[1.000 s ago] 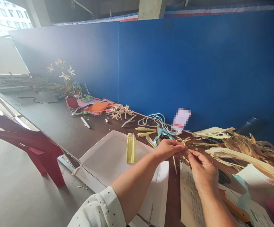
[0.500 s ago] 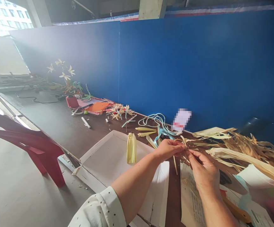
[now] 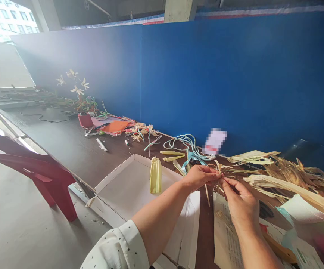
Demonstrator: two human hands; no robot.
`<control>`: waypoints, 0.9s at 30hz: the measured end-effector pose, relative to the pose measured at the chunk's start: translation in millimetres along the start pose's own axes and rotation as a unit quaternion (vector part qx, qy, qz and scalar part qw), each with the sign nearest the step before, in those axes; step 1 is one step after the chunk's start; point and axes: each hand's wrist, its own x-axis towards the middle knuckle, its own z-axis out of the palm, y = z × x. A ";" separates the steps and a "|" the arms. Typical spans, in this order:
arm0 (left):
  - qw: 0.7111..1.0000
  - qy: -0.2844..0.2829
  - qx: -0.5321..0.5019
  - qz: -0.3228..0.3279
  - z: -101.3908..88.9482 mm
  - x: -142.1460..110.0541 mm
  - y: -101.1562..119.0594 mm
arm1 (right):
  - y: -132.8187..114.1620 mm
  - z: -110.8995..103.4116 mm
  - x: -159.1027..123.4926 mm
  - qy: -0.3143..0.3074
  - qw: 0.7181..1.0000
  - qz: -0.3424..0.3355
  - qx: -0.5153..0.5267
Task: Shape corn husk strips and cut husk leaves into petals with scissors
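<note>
L hand (image 3: 199,177), right of centre in frame, pinches a small pale husk flower (image 3: 218,167) btwn thumb & fingers; R hand (image 3: 242,203), just beside it, has thumb & index closed on the flower's lower end, exact grip part hidden. Flower sits at the fingertips, petals up, over the dk brown table (image 3: 75,145).

Nearest, bottom ctr: white sleeve (image 3: 120,243) w/ blk dots on L arm. Bottom rt: printed paper (image 3: 225,239) under R hand, plus a yellowish handle (image 3: 279,248) next to R wrist. White tub (image 3: 304,209) at lower rt, lying tilted.

Lower ctr: white box tray (image 3: 108,194), partly behind L arm, w/ a yellow-green husk piece (image 3: 155,175) at its far side.

Beyond the hands: dry husk pile (image 3: 290,170) mid-rt; lt-blue cord (image 3: 188,140) & two yellow husk pcs (image 3: 173,152) ctr.

Farther, ctr-left: finished-looking husk flowers (image 3: 139,132), orange paper (image 3: 116,126), red spool (image 3: 85,120). Upper left: white flowers (image 3: 77,90) standing up. Red chair (image 3: 50,179) at left, off the table edge. Blue panel (image 3: 234,74) fills the back, upper ctr to rt.
</note>
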 end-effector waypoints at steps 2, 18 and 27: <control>1.000 0.001 -0.004 0.000 -0.4 0.8 -1.5 | 1.8 0.6 0.3 0.000 1.000 -0.010 -0.001; 0.999 0.041 -0.028 0.021 -1.5 2.8 -2.9 | 1.6 0.2 1.5 -0.008 1.000 0.007 0.020; 1.000 -0.007 -0.027 0.014 -5.5 4.9 -6.4 | -25.5 -32.7 11.1 0.122 0.986 -0.023 0.112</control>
